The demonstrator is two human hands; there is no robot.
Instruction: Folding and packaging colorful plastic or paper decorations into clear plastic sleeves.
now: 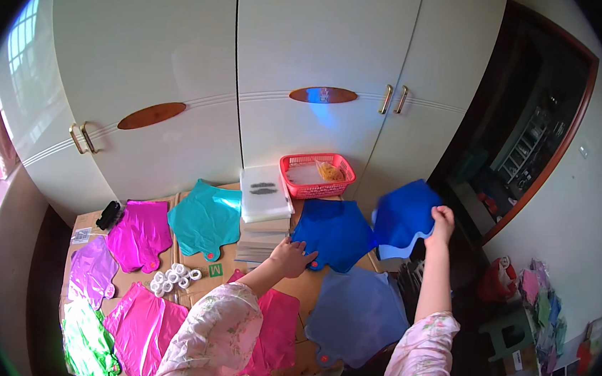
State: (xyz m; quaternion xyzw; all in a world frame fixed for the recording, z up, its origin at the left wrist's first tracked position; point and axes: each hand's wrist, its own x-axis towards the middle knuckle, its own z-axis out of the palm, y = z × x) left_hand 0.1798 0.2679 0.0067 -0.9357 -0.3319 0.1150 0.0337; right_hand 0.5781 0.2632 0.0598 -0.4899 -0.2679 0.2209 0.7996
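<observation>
My right hand (442,225) is closed on the edge of a flat dark blue foil balloon (405,213), raised above the table's right side and slightly blurred. A paler blue edge shows beneath it. My left hand (293,257) rests with fingers apart by the tab of another dark blue foil balloon (335,232) lying flat; whether it presses on that tab I cannot tell. Just left of this hand lies a stack of greyish flat packs (262,242). Nearer to me, between my forearms, a dull blue-grey flat balloon (355,318) is spread out.
Cardboard (224,289) covers the table. Teal (205,219), magenta (141,235), purple (92,270), pink (145,328) and green (89,341) flat balloons lie leftward, around small white rolls (175,279). Behind are clear bags (265,193) and a red basket (315,189). A cabinet (322,32) stands beyond.
</observation>
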